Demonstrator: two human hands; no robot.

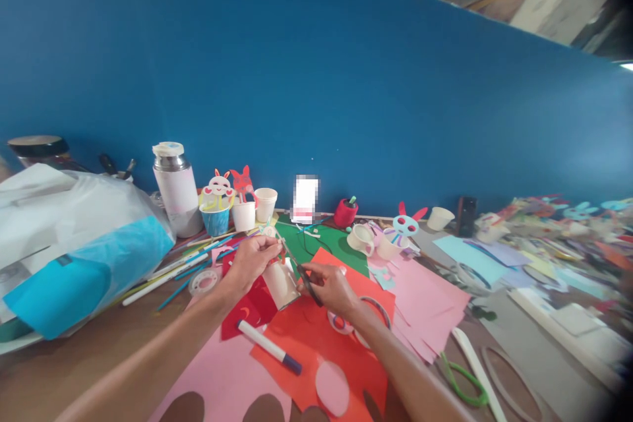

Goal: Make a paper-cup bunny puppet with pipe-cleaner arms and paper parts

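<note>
My left hand (254,262) is closed in a pinch on a small piece, partly hidden by the fingers, that looks red. In my right hand (329,287) is a pair of dark-handled scissors (309,285), its blades pointing up and left toward the left fingertips. Between and just below the two hands lies a pale paper cup (281,285) on its side. Orange-red paper (306,333) and dark red paper (247,300) are spread under it. A white marker with a dark blue cap (270,346) and a pink paper oval (332,388) lie nearer to me.
A flask (177,191), decorated cups (216,217) and a phone-like bright screen (305,199) stand along the blue wall. Plastic bags (89,244) fill the left. Pink sheets (425,303), a tape roll (204,282) and a green pipe cleaner (465,386) lie around.
</note>
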